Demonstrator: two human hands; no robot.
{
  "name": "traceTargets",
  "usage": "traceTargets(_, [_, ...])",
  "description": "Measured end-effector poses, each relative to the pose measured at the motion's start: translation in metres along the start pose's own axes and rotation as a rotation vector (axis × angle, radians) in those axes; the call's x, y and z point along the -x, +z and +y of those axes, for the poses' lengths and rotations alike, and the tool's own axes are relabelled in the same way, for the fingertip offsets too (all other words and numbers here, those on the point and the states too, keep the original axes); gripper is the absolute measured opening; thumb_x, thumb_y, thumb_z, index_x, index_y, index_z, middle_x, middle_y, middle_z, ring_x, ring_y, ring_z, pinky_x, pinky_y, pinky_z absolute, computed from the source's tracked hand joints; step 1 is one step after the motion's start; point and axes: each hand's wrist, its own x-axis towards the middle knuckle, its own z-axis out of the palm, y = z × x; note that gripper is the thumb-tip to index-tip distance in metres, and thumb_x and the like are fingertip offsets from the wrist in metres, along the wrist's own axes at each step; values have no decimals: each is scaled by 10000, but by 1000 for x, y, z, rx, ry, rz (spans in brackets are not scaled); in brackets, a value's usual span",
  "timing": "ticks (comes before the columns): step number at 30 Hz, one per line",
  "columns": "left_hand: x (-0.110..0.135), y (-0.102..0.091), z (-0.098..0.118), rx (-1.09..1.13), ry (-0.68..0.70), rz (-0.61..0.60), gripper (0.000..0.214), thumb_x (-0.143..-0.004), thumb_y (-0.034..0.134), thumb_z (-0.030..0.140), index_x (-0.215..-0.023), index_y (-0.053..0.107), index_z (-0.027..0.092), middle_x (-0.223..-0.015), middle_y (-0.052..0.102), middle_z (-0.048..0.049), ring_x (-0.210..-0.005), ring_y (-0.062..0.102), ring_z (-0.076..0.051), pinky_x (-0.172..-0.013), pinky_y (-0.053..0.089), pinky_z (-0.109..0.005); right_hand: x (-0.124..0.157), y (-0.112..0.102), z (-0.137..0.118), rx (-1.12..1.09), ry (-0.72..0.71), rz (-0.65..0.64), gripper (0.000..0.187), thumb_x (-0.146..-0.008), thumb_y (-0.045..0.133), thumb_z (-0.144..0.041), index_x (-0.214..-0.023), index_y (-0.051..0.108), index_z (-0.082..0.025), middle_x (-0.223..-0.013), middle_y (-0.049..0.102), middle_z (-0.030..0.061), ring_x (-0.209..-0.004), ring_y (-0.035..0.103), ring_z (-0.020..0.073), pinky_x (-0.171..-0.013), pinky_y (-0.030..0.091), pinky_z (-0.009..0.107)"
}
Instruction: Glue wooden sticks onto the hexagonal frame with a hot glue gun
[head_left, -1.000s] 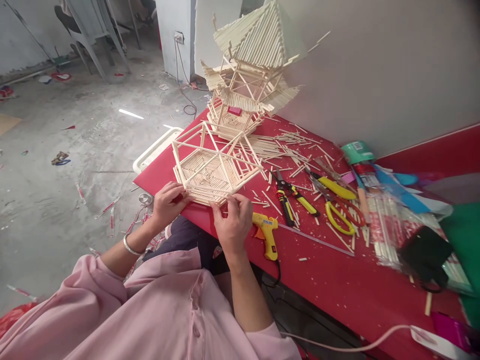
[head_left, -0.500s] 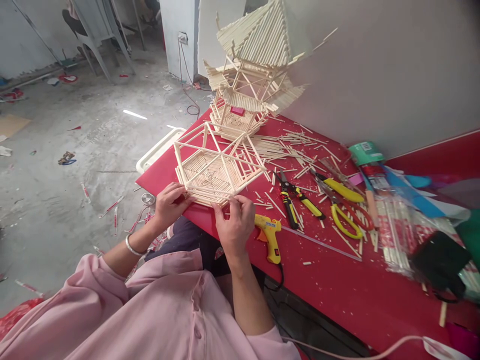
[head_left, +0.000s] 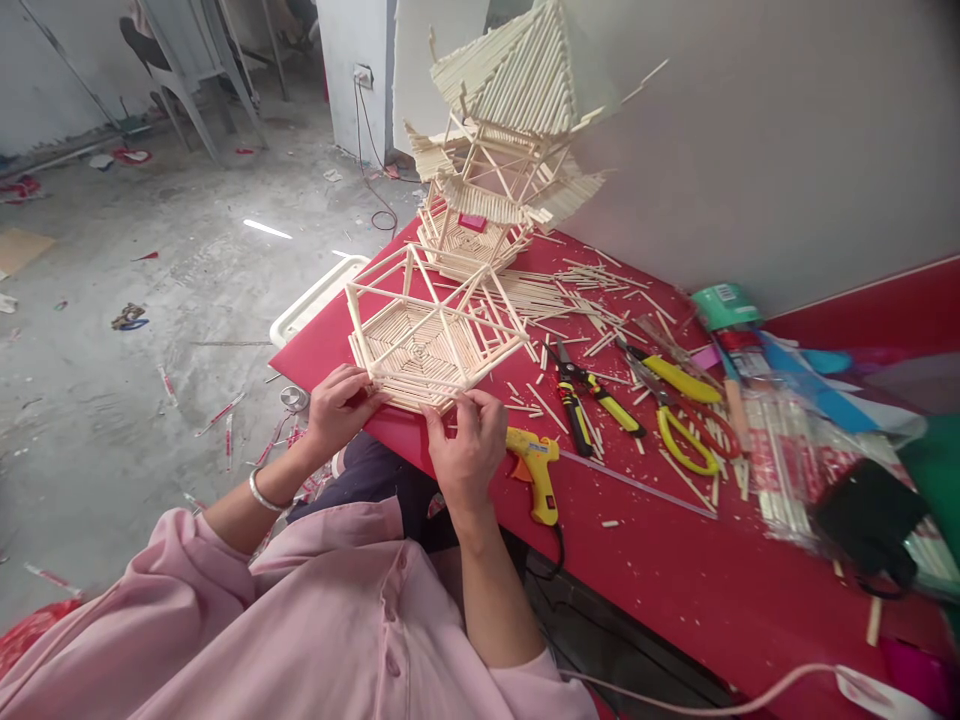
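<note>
A hexagonal frame of pale wooden sticks lies on the red table near its front corner. My left hand grips the frame's near left edge. My right hand pinches the near right edge with thumb and fingertips. Behind the frame stands a taller stick-built pagoda model with tiered roofs. A yellow glue gun lies just right of my right hand.
Loose sticks litter the table's middle. Black-and-yellow pliers, yellow scissors, stick packets and a black object lie to the right. A white tray sits off the table's left edge above the concrete floor.
Only the camera has shifted slightly; both hands stay on the hexagonal frame in the same places.
</note>
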Motion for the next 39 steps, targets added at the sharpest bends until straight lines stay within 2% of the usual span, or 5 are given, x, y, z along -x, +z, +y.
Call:
traceTargets(25, [1,0,0,4,-8,-2,237,-859,715,327,-697,604,193,-655,621,-11,-642,574,-138,-582,470,-261,0,-3,-1,12,-2,-21,273,-893,673,-367,-1076,621,-170,-1014,610,127,-939,570,232,-823,514,375])
traceTargets(28, [1,-2,-1,10,-32,-32,224,-858,713,343,-718,626,191,-688,645,-21,-660,591,-143,-601,487,-270,4,-16,0,18,5,-56,388,-881,682,-405,-1179,610,-166,-1059,612,137,-977,585,239,-834,528,374])
traceTargets(31, [4,-10,-2,19,-66,-38,175,-842,731,349,-806,672,188,-772,688,-45,-717,623,-161,-641,514,-292,16,-39,11,10,34,-37,333,-890,671,-349,-1180,629,-191,-1049,630,112,-980,616,220,-852,531,349])
traceTargets(36, [16,-20,12,-80,-2,189,41,-854,711,242,-858,687,209,-757,680,-31,-659,594,-149,-636,503,-305,46,-80,45,198,174,-14,216,-868,596,-213,-1070,671,-197,-1012,667,93,-947,635,225,-833,519,351])
traceTargets(39, [23,-9,37,-26,122,28,24,-865,686,196,-870,669,212,-751,670,-25,-609,586,-124,-572,486,-256,60,-90,62,332,274,-112,300,-818,597,-241,-1104,671,-188,-1011,684,93,-900,636,241,-723,494,335])
